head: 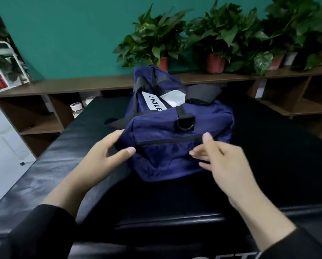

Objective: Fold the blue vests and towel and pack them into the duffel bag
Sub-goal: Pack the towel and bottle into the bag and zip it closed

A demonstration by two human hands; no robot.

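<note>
Bag (167, 152), navy, lies across the middle of the black padded bench (44, 174), its near end facing me. My left hand (104, 152) takes that end's left corner, thumb in front, fingers curled behind, the grip holding the cloth. My right hand (221, 157) is blurred; its fingertips touch the end's zip (167, 141), fingers loosely spread, holding nothing I can see.

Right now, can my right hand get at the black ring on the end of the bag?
Probably yes: the right hand hovers just below the black ring on the duffel bag, nothing between.
</note>
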